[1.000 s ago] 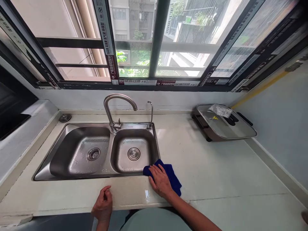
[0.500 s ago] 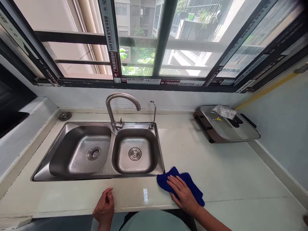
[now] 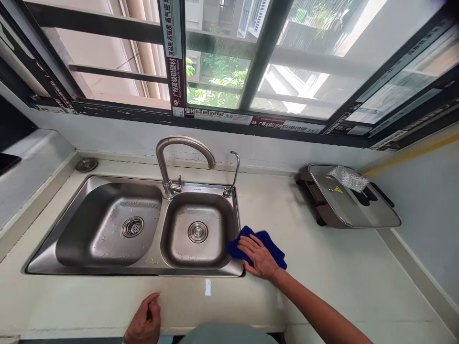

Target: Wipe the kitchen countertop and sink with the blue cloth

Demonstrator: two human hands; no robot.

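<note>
- Far left, one black glossy appliance top (image 3: pixel 7 162) sits at the edge of view, too cut off to say more.
- Next along, one small round steel cap (image 3: pixel 86 165) is set into the cream stone countertop (image 3: pixel 340 291), behind the sink's left corner.
- Here's the left hand (image 3: pixel 145 320), down at the counter's front edge, fingers (image 3: pixel 153 300) loosely curled, partly open and holding nothing.
- Now one brushed stainless double sink (image 3: pixel 107 271), two bowls: the wider on the left, the narrower on the right, each with one round steel drain strainer.
- Behind it, two taps: one curved steel gooseneck faucet (image 3: pixel 182 139) and, to its right, one slim steel filter tap (image 3: pixel 234 173).
- On the counter's front edge, one small bright white patch (image 3: pixel 207 287), too unclear to name.
- And the action: the right hand (image 3: pixel 258 257), fully open and flat, palm down on one crumpled dark-blue cloth (image 3: pixel 276 253), pressing rather than gripping it.
- That cloth lies on the counter just right of the sink, its left end touching the rim, its long axis running roughly left to right.
- Further right, well apart, one dark electric grill pan with a glass lid (image 3: pixel 353 215), carrying one crumpled silver wire scrubbing pad (image 3: pixel 347 178) and one yellow warning label (image 3: pixel 337 189).
- Far right, one pale blue-grey wall (image 3: pixel 426 229) closes off the counter.
</note>
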